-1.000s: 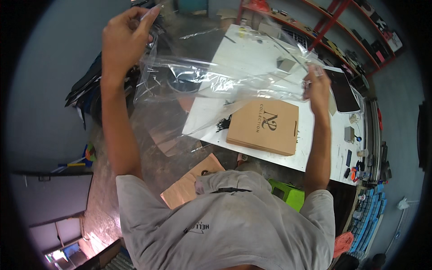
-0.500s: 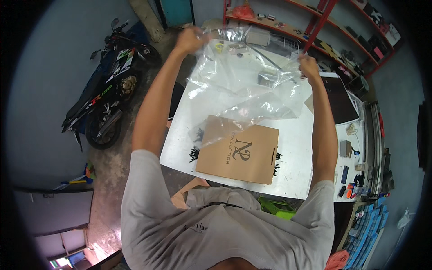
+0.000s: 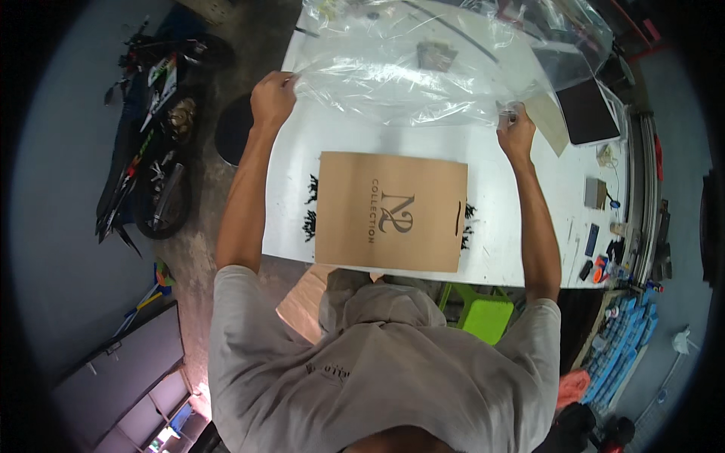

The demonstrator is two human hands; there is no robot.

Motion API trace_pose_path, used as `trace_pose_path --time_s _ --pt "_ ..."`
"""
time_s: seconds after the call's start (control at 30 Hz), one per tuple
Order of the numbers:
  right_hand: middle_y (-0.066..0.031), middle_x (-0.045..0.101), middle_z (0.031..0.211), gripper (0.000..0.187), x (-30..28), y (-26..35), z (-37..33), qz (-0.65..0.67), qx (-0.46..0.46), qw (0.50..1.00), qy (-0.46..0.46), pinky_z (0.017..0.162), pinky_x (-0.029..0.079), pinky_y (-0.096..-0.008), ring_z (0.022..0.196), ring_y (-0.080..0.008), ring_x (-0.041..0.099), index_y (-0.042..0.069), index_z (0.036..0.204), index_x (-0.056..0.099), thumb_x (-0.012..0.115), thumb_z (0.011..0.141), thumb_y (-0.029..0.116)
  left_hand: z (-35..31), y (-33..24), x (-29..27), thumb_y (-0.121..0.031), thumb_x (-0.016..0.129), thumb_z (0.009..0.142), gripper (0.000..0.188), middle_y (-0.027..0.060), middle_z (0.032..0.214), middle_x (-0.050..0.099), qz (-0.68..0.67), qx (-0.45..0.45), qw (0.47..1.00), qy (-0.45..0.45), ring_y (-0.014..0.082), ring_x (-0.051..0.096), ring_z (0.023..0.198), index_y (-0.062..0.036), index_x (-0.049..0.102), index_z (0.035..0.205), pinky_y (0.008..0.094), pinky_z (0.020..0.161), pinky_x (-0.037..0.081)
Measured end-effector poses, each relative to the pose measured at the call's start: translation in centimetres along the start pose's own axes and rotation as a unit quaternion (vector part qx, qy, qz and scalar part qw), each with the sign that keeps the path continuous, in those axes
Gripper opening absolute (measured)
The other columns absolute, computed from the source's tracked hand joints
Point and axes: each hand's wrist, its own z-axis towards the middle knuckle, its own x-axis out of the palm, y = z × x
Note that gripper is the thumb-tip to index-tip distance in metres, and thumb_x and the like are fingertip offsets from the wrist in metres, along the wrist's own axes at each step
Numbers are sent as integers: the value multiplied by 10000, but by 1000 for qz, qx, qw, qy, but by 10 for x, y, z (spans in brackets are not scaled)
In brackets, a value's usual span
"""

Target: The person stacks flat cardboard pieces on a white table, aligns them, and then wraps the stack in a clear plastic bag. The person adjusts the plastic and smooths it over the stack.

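A large clear plastic sheet (image 3: 430,75) is stretched over the far half of a white table (image 3: 521,226). My left hand (image 3: 272,98) pinches its near left corner. My right hand (image 3: 517,132) grips its near right corner. Between my arms, a flat brown cardboard box (image 3: 389,211) with dark print lies on the table close to my body. Small dark ornaments show on the white surface at both sides of the box.
A motorbike (image 3: 155,151) stands on the floor to the left. A dark laptop (image 3: 589,113) and small items lie on the table's right side. A green stool (image 3: 483,313) and a brown board (image 3: 302,309) sit under the near edge. Shelves run along the right.
My hands came down from overhead and spread apart, laying the plastic sheet out flat over the far table. The brown box now lies squarely in front of me.
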Motion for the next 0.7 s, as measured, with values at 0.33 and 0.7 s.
trace_pose_path --time_s 0.33,0.7 --pt "-114 611 642 272 121 -86 -18 171 138 971 95 568 485 -350 571 -183 598 1 920 640 648 993 263 -100 26 128 -262 684 964 275 109 611 599 -129 -309 935 117 174 541 526 13 675 952 361 524 433" --pt "-114 695 781 304 202 -216 -118 72 465 779 415 622 498 -308 651 -189 615 -70 977 728 652 833 186 -261 110 205 -290 573 990 342 132 801 707 -167 -578 632 489 233 673 677 23 710 972 360 640 521"
